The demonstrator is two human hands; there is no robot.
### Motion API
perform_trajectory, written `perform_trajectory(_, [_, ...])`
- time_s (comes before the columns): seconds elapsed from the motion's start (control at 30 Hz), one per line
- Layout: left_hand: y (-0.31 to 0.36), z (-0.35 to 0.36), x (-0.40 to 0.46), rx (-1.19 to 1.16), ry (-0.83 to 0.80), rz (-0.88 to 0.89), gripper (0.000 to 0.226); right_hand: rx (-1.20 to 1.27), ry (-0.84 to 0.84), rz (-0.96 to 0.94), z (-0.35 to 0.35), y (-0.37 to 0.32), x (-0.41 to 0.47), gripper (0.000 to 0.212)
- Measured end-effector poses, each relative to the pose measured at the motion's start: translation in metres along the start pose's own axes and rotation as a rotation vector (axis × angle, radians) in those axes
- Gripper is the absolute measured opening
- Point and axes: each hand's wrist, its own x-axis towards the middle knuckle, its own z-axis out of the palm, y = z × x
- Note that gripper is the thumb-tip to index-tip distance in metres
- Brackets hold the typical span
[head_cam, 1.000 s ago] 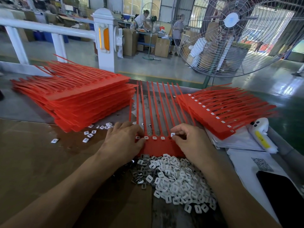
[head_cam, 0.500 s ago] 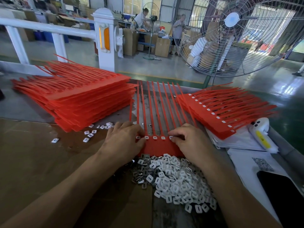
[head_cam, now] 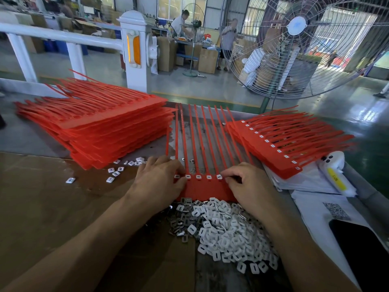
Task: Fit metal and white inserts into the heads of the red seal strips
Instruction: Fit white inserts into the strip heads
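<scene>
Red seal strips (head_cam: 205, 187) flat on table, left hand (head_cam: 156, 183) pressing the head with loosely bent fingers, right hand (head_cam: 248, 183) pinching a white insert (head_cam: 219, 177).

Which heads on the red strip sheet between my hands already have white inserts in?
Five visible heads filled: white inserts sit in the strip sheet. Heads under the right hand: cannot tell.

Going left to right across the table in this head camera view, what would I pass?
Tall stack of red strips → left hand → red strip sheet being filled → right hand → smaller red stack → white handheld device.
</scene>
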Motion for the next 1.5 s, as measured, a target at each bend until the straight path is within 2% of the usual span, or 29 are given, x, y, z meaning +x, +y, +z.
perform_trajectory(0.43, [0.001,0.000,0.000,0.006,-0.010,-0.004,0.027,-0.248,-0.050,-0.101,-0.001,-0.014,-0.001,0.027])
perform_trajectory(0.9, [0.001,0.001,0.000,0.003,-0.014,-0.008,0.027,-0.539,-0.087,-0.168,0.002,-0.031,-0.007,0.020])
perform_trajectory(1.17, [0.002,0.000,0.001,-0.002,-0.016,-0.006,0.027,-0.190,-0.104,-0.092,-0.004,-0.003,-0.007,0.030])
perform_trajectory(1.3, [0.000,0.000,0.000,-0.005,-0.009,0.002,0.026,-0.017,-0.117,-0.079,-0.007,0.004,-0.007,0.025])
perform_trajectory(1.5, [0.000,0.000,0.000,0.001,-0.013,-0.005,0.027,0.116,-0.283,-0.076,-0.022,0.007,-0.011,0.012])
